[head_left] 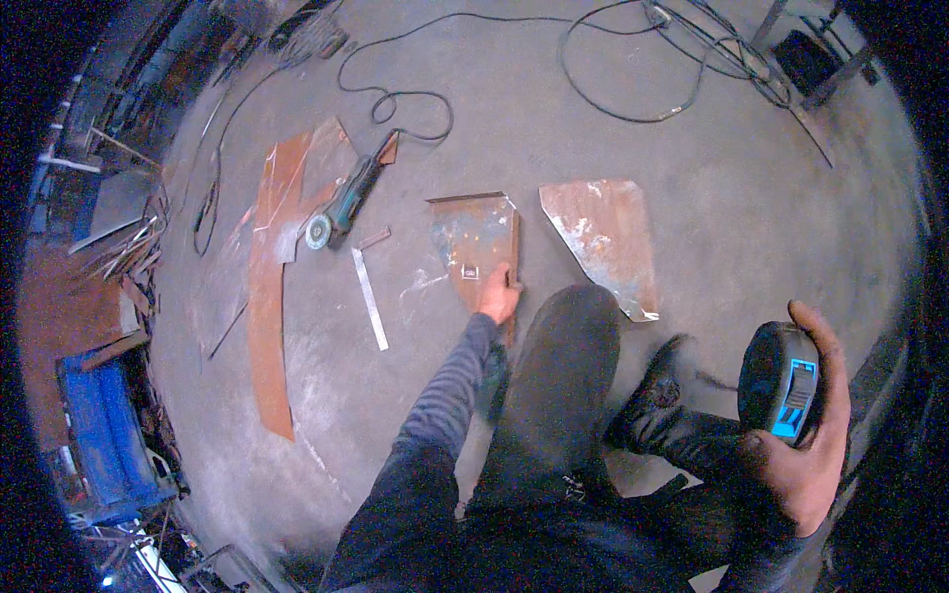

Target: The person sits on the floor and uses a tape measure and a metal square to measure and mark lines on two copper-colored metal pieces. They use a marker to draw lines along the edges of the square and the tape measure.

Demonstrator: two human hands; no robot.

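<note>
My left hand (497,296) is closed on the upright edge of a rusty bent steel plate (473,235) with a small square opening in it. The plate rests on the concrete floor, just ahead of my left knee. Off to the right, my right hand (806,435) is wrapped round a black tape measure (777,371) with a blue-framed side, held up above the floor. No blade shows coming out of its case. A second rusty plate (608,232), with a slanted edge, lies flat to the right of the first.
An angle grinder (341,205) lies on rusty sheet strips (267,336) at the left. Nearer stands a metal square (371,296) laid flat. Coiled black cables (633,114) cross the far floor. A blue bin (114,435) and scrap metal (138,247) line the left side.
</note>
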